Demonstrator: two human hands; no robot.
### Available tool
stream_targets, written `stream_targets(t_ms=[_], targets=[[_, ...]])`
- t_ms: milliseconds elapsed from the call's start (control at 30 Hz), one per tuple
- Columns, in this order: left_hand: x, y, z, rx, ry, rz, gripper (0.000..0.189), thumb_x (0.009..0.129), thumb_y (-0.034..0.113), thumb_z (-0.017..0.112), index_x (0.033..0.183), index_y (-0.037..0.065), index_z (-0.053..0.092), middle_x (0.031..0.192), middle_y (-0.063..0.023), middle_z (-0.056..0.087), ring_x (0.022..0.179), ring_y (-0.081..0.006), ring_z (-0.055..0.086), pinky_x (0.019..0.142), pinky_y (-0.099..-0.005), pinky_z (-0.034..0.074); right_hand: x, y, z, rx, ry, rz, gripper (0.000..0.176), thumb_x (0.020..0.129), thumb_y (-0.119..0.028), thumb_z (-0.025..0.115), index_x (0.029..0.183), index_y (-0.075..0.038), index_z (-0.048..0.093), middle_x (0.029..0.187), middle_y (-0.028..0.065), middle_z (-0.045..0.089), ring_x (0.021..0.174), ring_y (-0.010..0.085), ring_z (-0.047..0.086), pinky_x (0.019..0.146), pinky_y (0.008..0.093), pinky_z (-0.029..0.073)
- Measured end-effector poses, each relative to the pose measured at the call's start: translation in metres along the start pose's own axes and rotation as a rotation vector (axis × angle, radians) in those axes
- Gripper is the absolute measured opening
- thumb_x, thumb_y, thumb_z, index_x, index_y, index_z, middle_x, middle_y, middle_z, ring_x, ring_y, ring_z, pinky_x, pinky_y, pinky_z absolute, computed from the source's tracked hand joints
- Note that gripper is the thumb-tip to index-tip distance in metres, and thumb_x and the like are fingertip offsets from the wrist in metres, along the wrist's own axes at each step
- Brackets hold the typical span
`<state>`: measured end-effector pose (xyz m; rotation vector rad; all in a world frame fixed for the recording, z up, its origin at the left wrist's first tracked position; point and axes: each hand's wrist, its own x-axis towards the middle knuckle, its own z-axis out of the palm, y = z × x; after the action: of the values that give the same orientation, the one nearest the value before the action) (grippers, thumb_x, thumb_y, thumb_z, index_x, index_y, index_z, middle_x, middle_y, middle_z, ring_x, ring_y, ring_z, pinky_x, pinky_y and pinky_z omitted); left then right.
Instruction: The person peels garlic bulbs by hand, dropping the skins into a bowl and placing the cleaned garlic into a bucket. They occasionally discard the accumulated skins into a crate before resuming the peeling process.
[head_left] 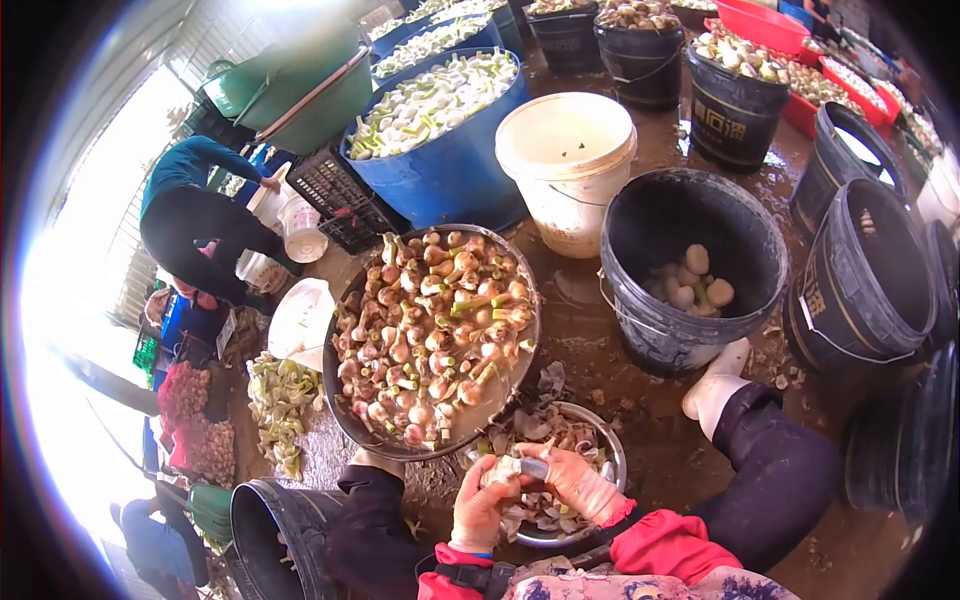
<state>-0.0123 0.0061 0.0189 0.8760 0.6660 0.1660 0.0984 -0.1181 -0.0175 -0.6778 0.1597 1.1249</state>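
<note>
My left hand [478,512] is closed around a pale garlic bulb [502,471]. In my right hand [580,486] is a short grey metal blade [534,468], pressed close against the bulb; its handle is hidden by my fingers. Both hands are above a metal bowl [619,468] full of garlic skins [548,428]. Just beyond stands a wide round pan [400,452] heaped with unpeeled garlic bulbs [430,330] with cut stems. To the right of the pan, a black bucket [635,325] holds several peeled bulbs [690,283] at its bottom.
A white bucket [565,195] and a blue tub [440,180] of pale garlic stand behind the pan. More black buckets [850,300] line the right side. At the left, a person [200,195] bends over white pails [302,232]. The floor [590,370] is wet and littered.
</note>
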Motion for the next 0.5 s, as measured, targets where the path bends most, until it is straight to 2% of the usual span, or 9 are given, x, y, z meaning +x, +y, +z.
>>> stream_targets(t_ms=[67, 133, 200, 267, 300, 333, 400, 433, 500], targets=[[0.004, -0.014, -0.008, 0.113, 0.04, 0.093, 0.061, 0.077, 0.005, 0.066, 0.131, -0.004, 0.039, 0.11, -0.0127, 0.055, 0.099, -0.023, 0.057, 0.087, -0.0322, 0.046, -0.002, -0.002, -0.001, -0.409, -0.043, 0.035, 0.025, 0.083, -0.005, 0.064, 0.107, 0.0, 0.063, 0.097, 0.0036, 0.064, 0.083, 0.011, 0.06, 0.075, 0.0237, 0.049], [0.004, -0.019, -0.012, 1.024, 0.053, 0.517, 0.066, 0.079, 0.006, 0.065, 0.136, -0.002, 0.033, 0.116, -0.0113, 0.051, 0.102, -0.0201, 0.054, 0.088, -0.0298, 0.045, 0.003, 0.013, -0.004, -0.315, 0.102, 0.094, 0.022, 0.082, -0.007, 0.065, 0.103, 0.0, 0.064, 0.092, 0.0029, 0.064, 0.078, 0.0102, 0.059, 0.071, 0.0229, 0.048], [0.001, -0.019, -0.006, 0.909, 0.029, 0.463, 0.063, 0.081, 0.006, 0.063, 0.137, 0.002, 0.034, 0.12, -0.0108, 0.048, 0.105, -0.0186, 0.052, 0.088, -0.0305, 0.046, 0.004, 0.015, -0.006, -0.192, 0.124, 0.056, 0.019, 0.083, -0.006, 0.064, 0.1, 0.001, 0.065, 0.088, 0.0021, 0.064, 0.076, 0.0099, 0.058, 0.068, 0.0227, 0.048], [0.001, -0.017, 0.006, 0.194, 0.043, 0.253, 0.058, 0.084, 0.006, 0.061, 0.136, 0.003, 0.037, 0.118, -0.0115, 0.049, 0.1, -0.0183, 0.054, 0.083, -0.0319, 0.048, 0.002, 0.01, -0.001, -0.155, 0.128, 0.042, 0.017, 0.082, -0.005, 0.064, 0.097, 0.002, 0.066, 0.083, 0.0016, 0.064, 0.071, 0.0089, 0.057, 0.065, 0.022, 0.047], [0.001, -0.013, 0.009, 0.109, 0.084, 0.19, 0.043, 0.09, 0.017, 0.056, 0.129, 0.004, 0.044, 0.112, -0.0111, 0.055, 0.094, -0.019, 0.057, 0.076, -0.0328, 0.05, -0.002, 0.007, 0.002, -0.22, 0.143, 0.028, 0.016, 0.082, -0.005, 0.064, 0.097, 0.001, 0.066, 0.082, 0.0015, 0.064, 0.069, 0.0085, 0.057, 0.063, 0.0219, 0.047], [0.004, -0.011, 0.009, 0.108, 0.085, 0.19, 0.043, 0.09, 0.017, 0.056, 0.129, 0.004, 0.044, 0.112, -0.0111, 0.055, 0.094, -0.019, 0.057, 0.076, -0.0328, 0.05, -0.005, 0.004, 0.005, -0.286, 0.156, 0.014, 0.015, 0.082, -0.004, 0.064, 0.096, 0.001, 0.066, 0.081, 0.0015, 0.064, 0.067, 0.0082, 0.057, 0.061, 0.0218, 0.047], [0.013, -0.01, 0.001, -0.278, 0.038, -0.035, 0.035, 0.094, 0.031, 0.049, 0.118, 0.006, 0.05, 0.102, -0.0086, 0.06, 0.087, -0.0181, 0.059, 0.069, -0.0304, 0.051, -0.005, 0.009, 0.005, -0.344, 0.147, -0.037, 0.015, 0.082, -0.005, 0.064, 0.096, 0.0, 0.067, 0.08, 0.0012, 0.064, 0.066, 0.0076, 0.056, 0.06, 0.0216, 0.046], [0.019, -0.008, -0.004, -0.257, 0.062, -0.13, 0.034, 0.095, 0.039, 0.045, 0.109, 0.009, 0.054, 0.096, -0.0071, 0.063, 0.084, -0.0185, 0.06, 0.066, -0.0304, 0.051, -0.005, 0.011, 0.006, -0.401, 0.137, -0.091, 0.015, 0.082, -0.006, 0.064, 0.096, -0.001, 0.067, 0.08, 0.001, 0.064, 0.065, 0.007, 0.056, 0.059, 0.0215, 0.046], [0.02, -0.013, -0.008, -0.139, 0.164, -0.099, 0.035, 0.095, 0.041, 0.045, 0.107, 0.009, 0.055, 0.095, -0.0066, 0.063, 0.084, -0.0193, 0.06, 0.065, -0.0319, 0.051, -0.001, 0.016, 0.003, -0.43, 0.149, -0.084, 0.015, 0.082, -0.008, 0.065, 0.096, -0.002, 0.067, 0.081, 0.0011, 0.065, 0.066, 0.0069, 0.056, 0.059, 0.0218, 0.046]])
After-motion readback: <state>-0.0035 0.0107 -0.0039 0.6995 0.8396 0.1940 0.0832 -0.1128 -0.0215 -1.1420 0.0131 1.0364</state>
